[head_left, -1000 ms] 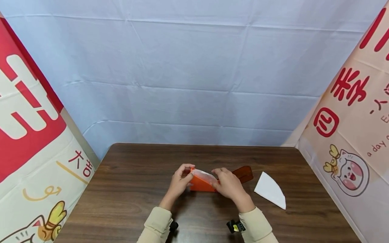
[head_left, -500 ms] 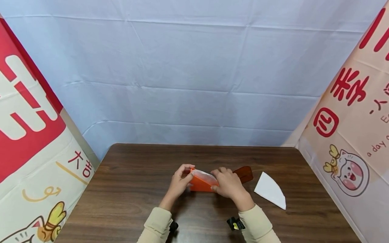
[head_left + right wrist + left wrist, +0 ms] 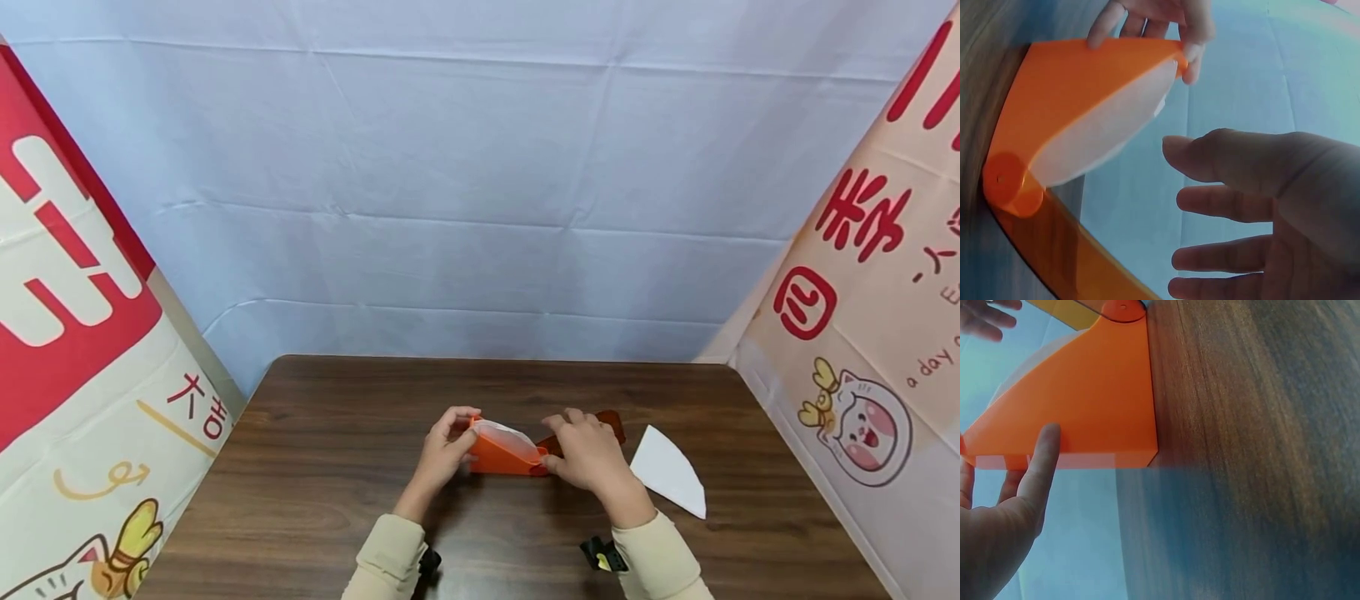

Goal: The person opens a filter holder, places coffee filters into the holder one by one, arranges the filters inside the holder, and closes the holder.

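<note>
Orange holder upright mid-surface, white paper inside, left end pinched between thumb and fingers of left hand. Right hand just beside the other end, fingers apart, gripping nothing, over amber flap joined to that end. White paper wedge flat farther right.
</note>
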A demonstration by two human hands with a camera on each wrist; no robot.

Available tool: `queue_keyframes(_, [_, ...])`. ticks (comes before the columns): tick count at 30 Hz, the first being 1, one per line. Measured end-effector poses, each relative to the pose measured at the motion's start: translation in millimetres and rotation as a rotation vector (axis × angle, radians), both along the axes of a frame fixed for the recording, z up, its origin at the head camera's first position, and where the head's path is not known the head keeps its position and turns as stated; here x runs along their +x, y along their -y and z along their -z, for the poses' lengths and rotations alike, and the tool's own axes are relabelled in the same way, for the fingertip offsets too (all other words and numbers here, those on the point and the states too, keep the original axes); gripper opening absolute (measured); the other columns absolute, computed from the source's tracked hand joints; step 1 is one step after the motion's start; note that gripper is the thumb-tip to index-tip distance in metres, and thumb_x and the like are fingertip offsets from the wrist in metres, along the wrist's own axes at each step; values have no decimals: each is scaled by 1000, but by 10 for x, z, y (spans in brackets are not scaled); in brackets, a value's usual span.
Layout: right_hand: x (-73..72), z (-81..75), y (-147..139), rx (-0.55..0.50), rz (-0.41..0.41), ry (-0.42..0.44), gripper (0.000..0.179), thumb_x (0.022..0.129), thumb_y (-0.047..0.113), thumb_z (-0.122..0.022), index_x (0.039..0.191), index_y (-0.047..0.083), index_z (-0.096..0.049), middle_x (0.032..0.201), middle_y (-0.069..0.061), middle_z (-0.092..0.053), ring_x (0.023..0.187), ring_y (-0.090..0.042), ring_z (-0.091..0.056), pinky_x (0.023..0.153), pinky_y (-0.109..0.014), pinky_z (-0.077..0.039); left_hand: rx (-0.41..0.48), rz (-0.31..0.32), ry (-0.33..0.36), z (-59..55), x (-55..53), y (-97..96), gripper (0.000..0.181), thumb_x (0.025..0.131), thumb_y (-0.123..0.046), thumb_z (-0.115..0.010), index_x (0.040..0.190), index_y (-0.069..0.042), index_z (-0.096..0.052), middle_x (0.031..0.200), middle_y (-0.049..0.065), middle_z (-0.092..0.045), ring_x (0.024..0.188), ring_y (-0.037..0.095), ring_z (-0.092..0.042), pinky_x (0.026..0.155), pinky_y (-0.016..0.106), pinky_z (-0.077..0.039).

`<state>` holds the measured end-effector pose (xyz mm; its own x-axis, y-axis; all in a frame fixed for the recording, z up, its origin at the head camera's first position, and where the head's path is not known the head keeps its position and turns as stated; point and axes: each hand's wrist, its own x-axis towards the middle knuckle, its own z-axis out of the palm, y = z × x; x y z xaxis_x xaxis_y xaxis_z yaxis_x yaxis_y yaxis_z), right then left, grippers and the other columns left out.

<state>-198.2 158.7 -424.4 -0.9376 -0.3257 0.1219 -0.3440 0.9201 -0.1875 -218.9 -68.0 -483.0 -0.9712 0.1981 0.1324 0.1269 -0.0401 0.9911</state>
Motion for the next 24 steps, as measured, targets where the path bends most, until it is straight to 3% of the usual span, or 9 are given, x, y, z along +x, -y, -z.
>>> queue_keyframes(24, [32,-178,-430,-3,29,-103,46,75,26,-78,114,6,-64,117,-28,-53,101,-46,-52,75,-59,-44,-7,-3,0,-2,2,-1,26,91,-4,-57,116,-5,-56,106,17,-56,91,32,-58,68,57,-50])
